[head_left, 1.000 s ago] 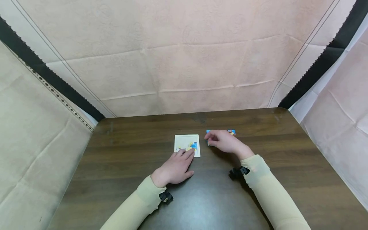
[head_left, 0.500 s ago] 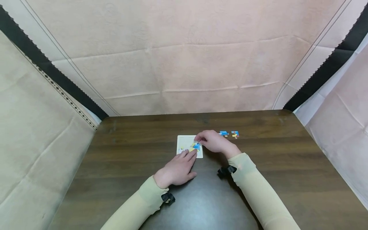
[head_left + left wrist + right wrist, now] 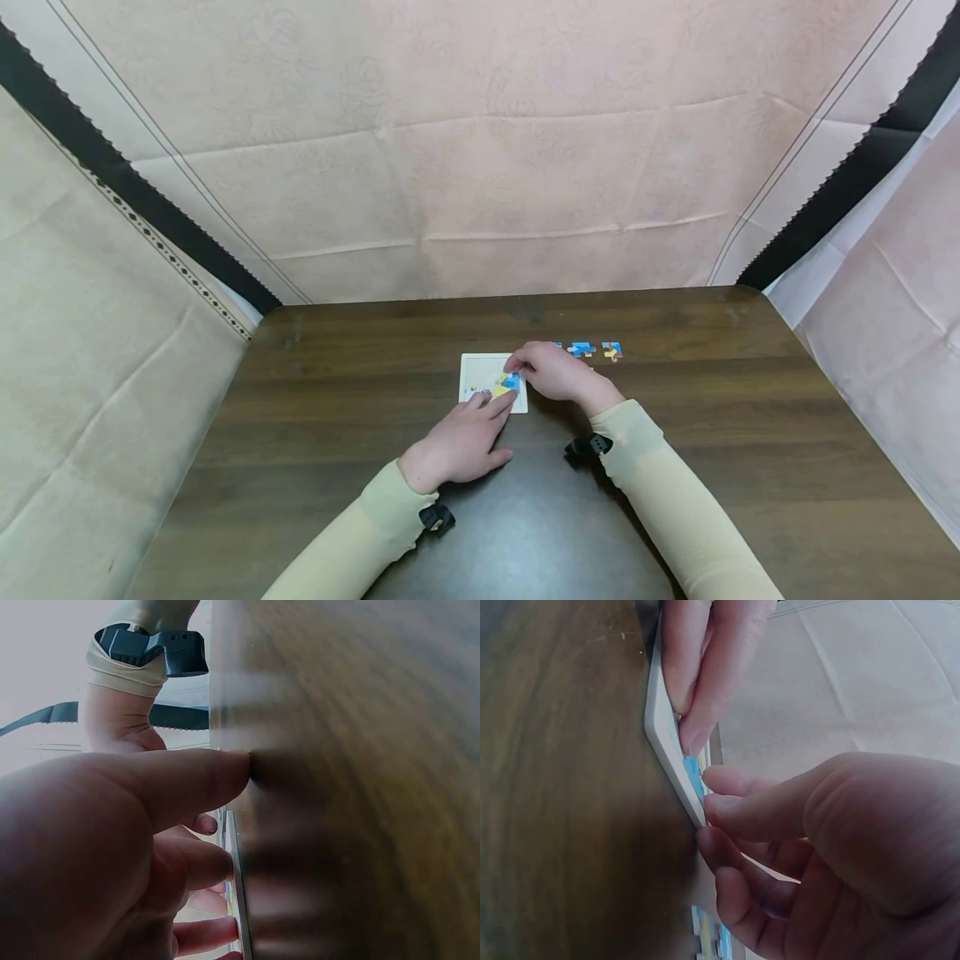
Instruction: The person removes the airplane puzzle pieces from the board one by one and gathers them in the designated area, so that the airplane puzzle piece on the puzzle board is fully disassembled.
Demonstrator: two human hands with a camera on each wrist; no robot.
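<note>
A white puzzle tray (image 3: 480, 365) lies flat on the table, with blue and yellow jigsaw pieces (image 3: 510, 382) in its right part. My left hand (image 3: 459, 442) rests with straight fingers on the tray's near part, and its thumb (image 3: 217, 772) reaches down to the table. My right hand (image 3: 558, 373) is at the tray's right side, thumb and index finger pinched together over it. Those fingertips mostly hide the jigsaw piece between them. Blue printed surface (image 3: 693, 774) shows between both hands in the right wrist view.
Several loose jigsaw pieces (image 3: 581, 349) lie on the brown wooden table (image 3: 360, 358) behind the right hand, partly covered by it. A pale cloth (image 3: 525, 167) hangs behind the table's far edge. Both wrists carry black cameras (image 3: 437, 518).
My right hand has moved left from the loose pieces to the tray, then stayed there with only a slight shift. The left hand has kept its place on the tray.
</note>
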